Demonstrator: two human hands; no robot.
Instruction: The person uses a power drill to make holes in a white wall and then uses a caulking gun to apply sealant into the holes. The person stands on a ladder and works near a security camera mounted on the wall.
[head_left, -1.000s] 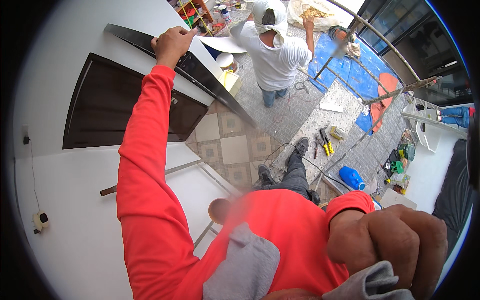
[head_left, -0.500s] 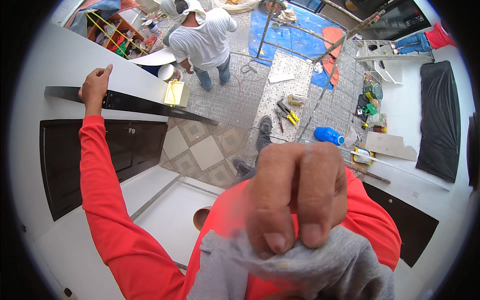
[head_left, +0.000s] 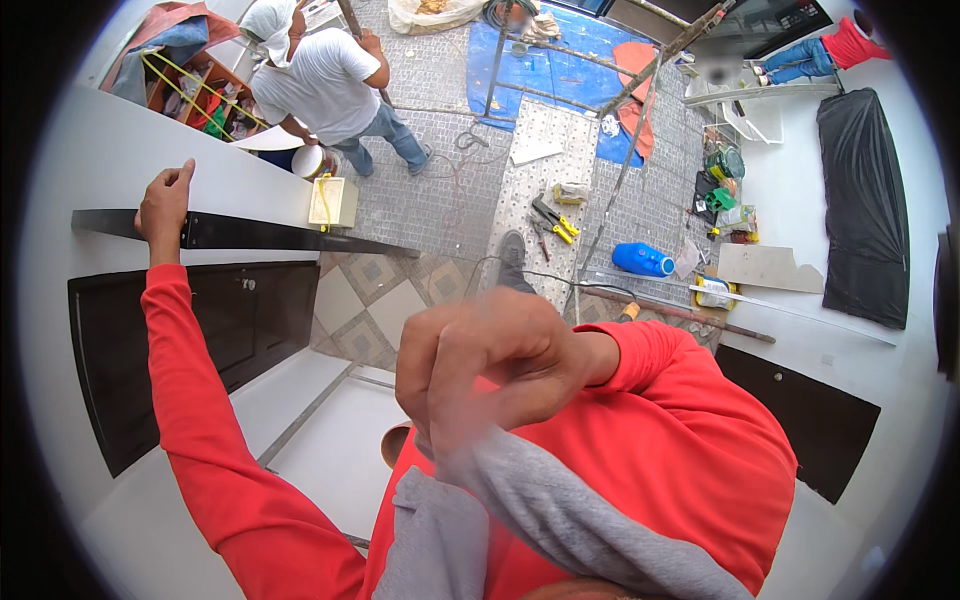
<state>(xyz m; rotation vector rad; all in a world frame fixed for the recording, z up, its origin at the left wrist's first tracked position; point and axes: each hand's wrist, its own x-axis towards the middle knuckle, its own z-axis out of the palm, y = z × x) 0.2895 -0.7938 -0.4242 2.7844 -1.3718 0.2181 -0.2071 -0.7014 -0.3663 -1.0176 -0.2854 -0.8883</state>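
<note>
My left hand (head_left: 164, 212) reaches out to the left, its fingers wrapped over the top of a long, narrow dark board (head_left: 275, 235) and its thumb pointing up. Very near the camera, my right hand (head_left: 500, 355) pinches a grey cloth (head_left: 590, 510) in front of my chest; its fingertips are partly blurred. The cloth hangs in folds across my red long-sleeved top (head_left: 680, 420). Below the board, a dark panelled door (head_left: 190, 350) with a round knob shows.
A person in a white shirt (head_left: 325, 85) stands ahead, holding a pole. Pliers-like tools with yellow handles (head_left: 556, 220) and a blue jug (head_left: 642, 259) lie on the floor. Scaffold poles (head_left: 650, 75) rise over a blue tarp (head_left: 560, 70). Someone in red (head_left: 850, 45) is at far right.
My right hand has turned and moved left, drawing the grey cloth with it. The left hand keeps its hold on the board. The white-shirted person has shifted left and turned.
</note>
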